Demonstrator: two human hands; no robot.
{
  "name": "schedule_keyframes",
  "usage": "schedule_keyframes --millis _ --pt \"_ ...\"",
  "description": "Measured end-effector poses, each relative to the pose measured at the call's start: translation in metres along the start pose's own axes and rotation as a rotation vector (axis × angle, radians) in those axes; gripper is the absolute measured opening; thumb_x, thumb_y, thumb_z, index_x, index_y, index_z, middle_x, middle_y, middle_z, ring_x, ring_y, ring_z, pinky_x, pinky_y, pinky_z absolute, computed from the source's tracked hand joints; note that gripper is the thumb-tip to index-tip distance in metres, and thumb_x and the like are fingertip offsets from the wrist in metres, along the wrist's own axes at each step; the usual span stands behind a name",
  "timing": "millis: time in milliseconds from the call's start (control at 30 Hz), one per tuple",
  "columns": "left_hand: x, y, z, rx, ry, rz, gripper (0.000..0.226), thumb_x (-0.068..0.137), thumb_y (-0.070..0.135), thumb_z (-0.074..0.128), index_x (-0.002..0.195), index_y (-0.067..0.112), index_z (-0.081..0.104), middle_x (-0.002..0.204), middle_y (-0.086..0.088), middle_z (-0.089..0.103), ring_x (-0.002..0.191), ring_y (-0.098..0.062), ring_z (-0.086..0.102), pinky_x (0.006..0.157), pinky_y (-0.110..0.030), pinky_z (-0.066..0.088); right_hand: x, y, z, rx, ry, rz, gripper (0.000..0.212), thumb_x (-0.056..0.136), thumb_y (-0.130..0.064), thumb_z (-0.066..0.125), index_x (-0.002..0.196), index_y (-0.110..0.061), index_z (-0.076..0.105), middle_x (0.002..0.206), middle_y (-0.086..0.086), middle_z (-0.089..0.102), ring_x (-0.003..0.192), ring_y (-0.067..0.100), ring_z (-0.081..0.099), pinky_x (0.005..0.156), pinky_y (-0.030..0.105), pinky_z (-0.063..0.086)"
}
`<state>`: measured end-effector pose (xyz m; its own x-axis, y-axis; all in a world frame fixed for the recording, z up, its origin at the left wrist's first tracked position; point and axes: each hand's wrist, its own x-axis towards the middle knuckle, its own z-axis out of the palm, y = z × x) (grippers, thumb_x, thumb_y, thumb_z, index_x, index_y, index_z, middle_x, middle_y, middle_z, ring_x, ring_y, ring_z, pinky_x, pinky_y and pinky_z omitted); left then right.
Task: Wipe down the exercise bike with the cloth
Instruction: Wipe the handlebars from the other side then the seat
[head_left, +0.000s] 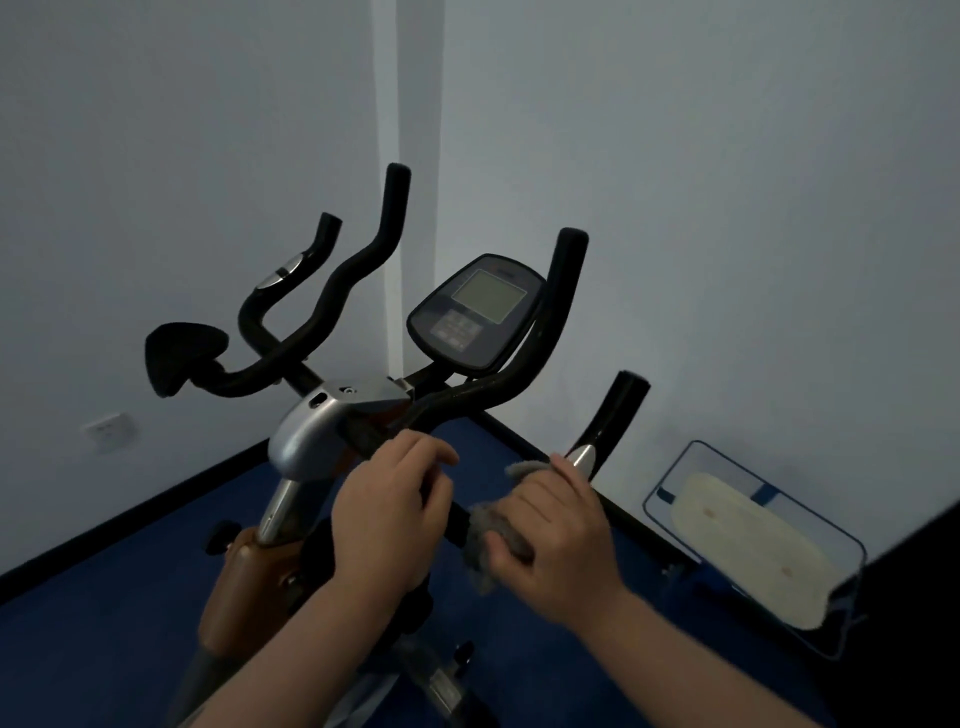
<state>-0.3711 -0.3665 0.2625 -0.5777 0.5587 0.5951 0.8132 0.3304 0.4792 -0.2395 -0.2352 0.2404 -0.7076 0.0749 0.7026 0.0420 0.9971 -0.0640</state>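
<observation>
My right hand (553, 540) has the cloth (485, 540) in its grip, wrapped round the handlebar (457, 517), which runs up-left (toward my left hand (387, 512), curled on it).

Both forearms bare, reaching up from the lower edge toward the handlebar (457, 400). Left hand (387, 514) back-up, fingers curled round the handlebar's near stretch, knuckles toward its stem. Right hand (558, 540) just right of the left, fingers curled, pinching the cloth (485, 545) against the handlebar.
</observation>
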Motion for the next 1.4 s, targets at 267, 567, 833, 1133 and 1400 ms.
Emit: schedule_keyframes --millis 267,567,833,1133,1400 --pt "0.0 0.003 -0.004 -0.05 0.001 -0.012 0.013 0.084 0.023 0.056 0.091 0.028 0.066 0.092 0.018 0.061 0.052 0.003 0.041 0.049 -0.011 0.027 0.022 0.047 -0.018 -0.118 0.138 0.157 0.023 0.086 -0.022 0.052 0.077 -0.008 0.068 0.081 0.004 0.063 0.088 0.021 0.06 0.114 0.043 0.027" --pt "-0.001 0.003 -0.005 -0.044 0.015 -0.043 0.019 0.085 0.033 0.047 0.091 0.031 0.064 0.08 0.019 0.059 0.064 -0.002 0.049 0.053 -0.008 0.03 0.042 0.081 -0.041 -0.166 -0.05 -0.223 0.032 0.093 -0.028 0.05 0.08 -0.007 0.071 0.078 0.007 0.065 0.078 0.026 0.063 0.104 0.038 0.038" --pt "-0.003 0.007 -0.005 -0.148 0.098 -0.09 0.017 0.087 0.033 0.047 0.093 0.03 0.063 0.074 0.018 0.058 0.069 -0.005 0.056 0.054 -0.017 0.042 0.008 0.018 -0.006 -0.03 -0.028 -0.144 0.015 0.081 -0.028 0.065 0.079 -0.014 0.07 0.076 0.0 0.063 0.083 0.019 0.061 0.107 0.042 0.039" --pt "-0.023 -0.009 -0.012 0.077 0.186 -0.096 0.019 0.09 0.024 0.044 0.096 0.021 0.062 0.083 0.009 0.061 0.075 -0.006 0.049 0.07 -0.019 0.027 0.02 0.03 -0.035 -0.081 -0.197 0.002 0.025 0.09 -0.028 0.055 0.087 -0.01 0.071 0.082 0.004 0.065 0.083 0.025 0.061 0.102 0.045 0.041" --pt "-0.026 -0.01 -0.013 0.112 0.227 -0.179 0.018 0.089 0.023 0.045 0.093 0.02 0.062 0.084 0.008 0.06 0.072 -0.004 0.048 0.067 -0.017 0.025 0.058 -0.037 0.005 -0.154 -0.66 0.153 0.035 0.104 -0.041 0.026 0.115 -0.015 0.046 0.105 0.006 0.063 0.09 0.025 0.062 0.067 0.034 0.032"
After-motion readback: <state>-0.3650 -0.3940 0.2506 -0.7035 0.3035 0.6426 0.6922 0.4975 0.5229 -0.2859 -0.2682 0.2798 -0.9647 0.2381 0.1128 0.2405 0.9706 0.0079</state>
